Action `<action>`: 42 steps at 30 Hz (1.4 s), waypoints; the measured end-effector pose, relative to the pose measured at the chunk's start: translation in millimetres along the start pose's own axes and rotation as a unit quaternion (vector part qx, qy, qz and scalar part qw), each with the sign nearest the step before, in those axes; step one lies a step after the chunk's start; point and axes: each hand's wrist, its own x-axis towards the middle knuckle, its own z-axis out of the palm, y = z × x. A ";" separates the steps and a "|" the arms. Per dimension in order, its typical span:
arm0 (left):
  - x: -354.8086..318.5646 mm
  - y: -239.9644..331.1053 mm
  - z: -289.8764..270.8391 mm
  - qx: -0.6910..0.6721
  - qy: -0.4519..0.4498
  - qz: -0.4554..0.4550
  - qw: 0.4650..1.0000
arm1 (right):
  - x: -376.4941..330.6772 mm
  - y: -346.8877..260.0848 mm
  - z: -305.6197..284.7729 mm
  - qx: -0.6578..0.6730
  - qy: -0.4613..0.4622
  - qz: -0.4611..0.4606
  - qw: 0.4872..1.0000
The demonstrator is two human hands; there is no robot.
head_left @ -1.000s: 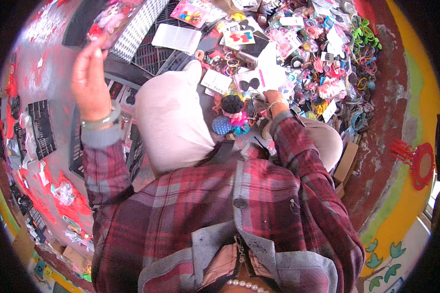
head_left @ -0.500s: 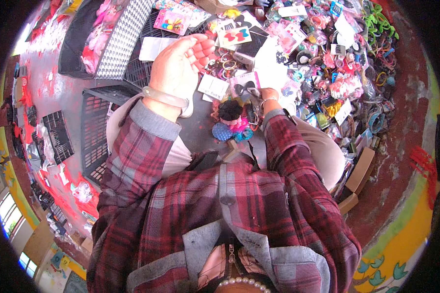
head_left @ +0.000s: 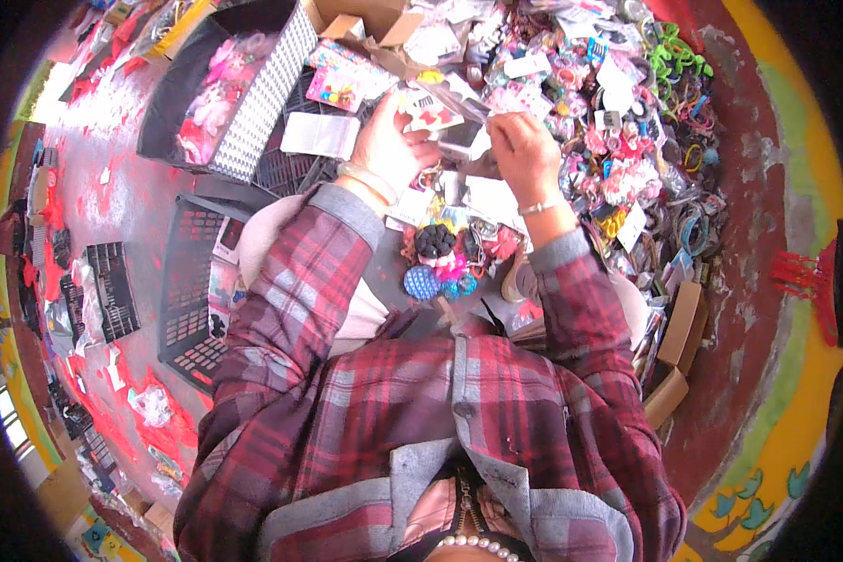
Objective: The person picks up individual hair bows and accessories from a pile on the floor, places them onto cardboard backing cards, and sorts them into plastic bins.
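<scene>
Your left hand [head_left: 389, 150] is beside the bow card [head_left: 437, 116], in the far middle of the scene; whether its grip holds this card, I cannot tell. Your right hand [head_left: 528, 157], to the right, makes a narrow grip; its content is unclear. Hair ties [head_left: 436, 242] lie nearer to you.

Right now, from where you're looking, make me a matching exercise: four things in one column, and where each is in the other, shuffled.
Things:
1. Card with red shapes
2. Slatted crate
3. Green bands
4. Pink things

Places:
A. At the right side of the pile
B. Inside the dark box
C. Between the left hand and right hand
D. Left of the left sleeve

Pairs: 1-C, 2-D, 3-A, 4-B
</scene>
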 end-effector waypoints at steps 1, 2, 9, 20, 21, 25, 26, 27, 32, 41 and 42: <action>-5.5 3.3 2.1 -0.027 -0.113 0.025 0.993 | 11.4 -20.9 -16.6 -0.003 -0.003 -0.083 0.997; -11.2 4.8 3.4 -0.052 -0.225 0.047 0.972 | 16.9 -39.9 -30.9 -0.008 -0.006 -0.164 0.986; -23.1 5.1 22.7 -0.063 -0.279 0.104 0.953 | -2.4 -60.1 -58.8 0.047 -0.085 -0.110 0.989; -7.1 -23.5 42.7 -0.070 -0.311 0.094 0.943 | 11.3 -54.8 -49.5 0.271 0.041 0.042 0.961; -15.6 -24.0 49.6 -0.091 -0.286 0.082 0.950 | 6.8 -60.4 -40.2 0.210 -0.043 -0.025 0.977; -12.8 -31.3 44.5 -0.148 -0.321 0.048 0.934 | 9.1 -68.0 -37.6 0.092 -0.133 -0.073 0.984; -9.0 -34.2 42.9 -0.163 -0.330 0.032 0.929 | 10.0 -63.0 -35.9 0.098 -0.127 -0.075 0.984; -8.6 -37.2 41.3 -0.183 -0.401 0.005 0.897 | 13.0 -61.7 -37.2 0.089 -0.118 -0.079 0.986; -29.5 -47.8 63.1 -0.179 -0.436 -0.036 0.881 | 20.3 -43.8 -32.9 0.034 -0.073 -0.054 0.995; -33.0 -35.6 54.9 -0.039 -0.286 0.004 0.958 | 18.2 -2.1 -26.5 0.036 0.020 0.203 0.978; -31.5 -30.9 52.5 -0.021 -0.275 0.024 0.961 | 18.6 3.9 -27.4 0.025 0.014 0.242 0.970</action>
